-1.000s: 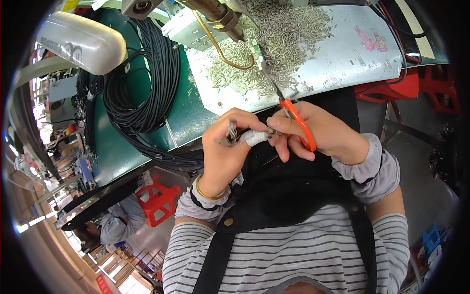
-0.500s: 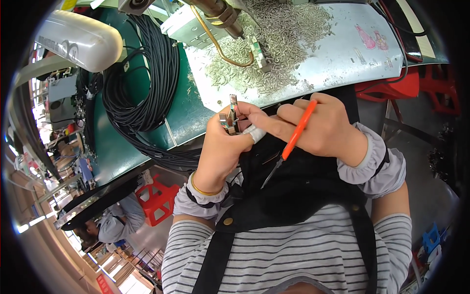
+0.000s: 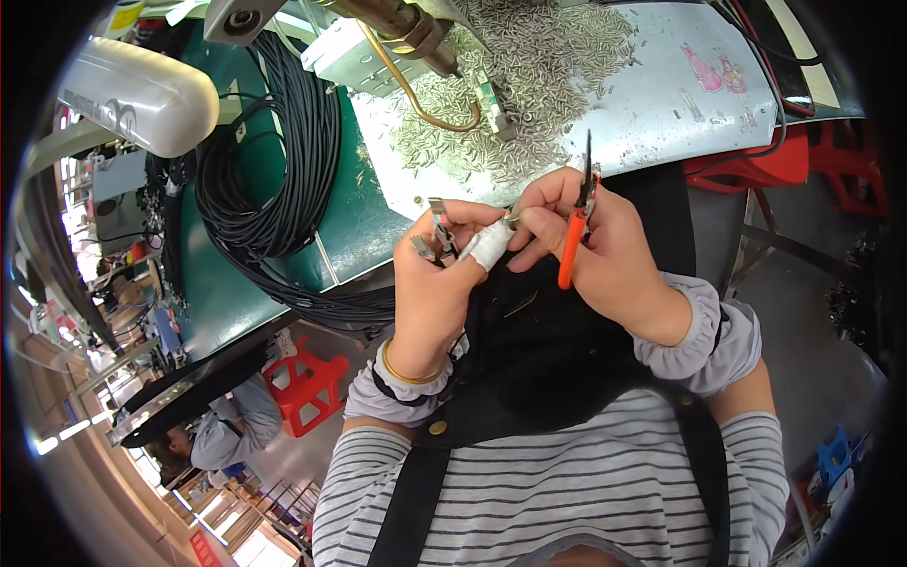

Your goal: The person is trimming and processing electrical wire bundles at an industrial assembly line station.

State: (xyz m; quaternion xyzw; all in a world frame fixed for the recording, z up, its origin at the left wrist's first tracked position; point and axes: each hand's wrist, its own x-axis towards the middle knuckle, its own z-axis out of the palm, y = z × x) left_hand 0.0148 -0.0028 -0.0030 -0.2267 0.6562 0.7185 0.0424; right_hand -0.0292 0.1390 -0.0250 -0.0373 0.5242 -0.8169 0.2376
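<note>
My left hand (image 3: 442,283) holds a small metal connector part (image 3: 436,234) with short metal pieces sticking up; its forefinger is wrapped in white tape (image 3: 488,244). My right hand (image 3: 605,248) grips orange-handled pliers (image 3: 576,222) in its palm, tips pointing up and away, while its thumb and forefinger pinch a tiny metal pin (image 3: 511,219) at the taped fingertip. Both hands meet just in front of the bench edge, above my black apron (image 3: 539,350).
A heap of small metal pins (image 3: 529,85) lies on a pale sheet (image 3: 661,104) on the green bench (image 3: 350,217). A brass-tubed machine head (image 3: 416,42) hangs above it. Coiled black cable (image 3: 274,161) lies at the left. Red stools (image 3: 307,387) stand below.
The pliers swung from pointing down across my lap to tips up. My right fingers have closed in on the taped left fingertip with a small pin.
</note>
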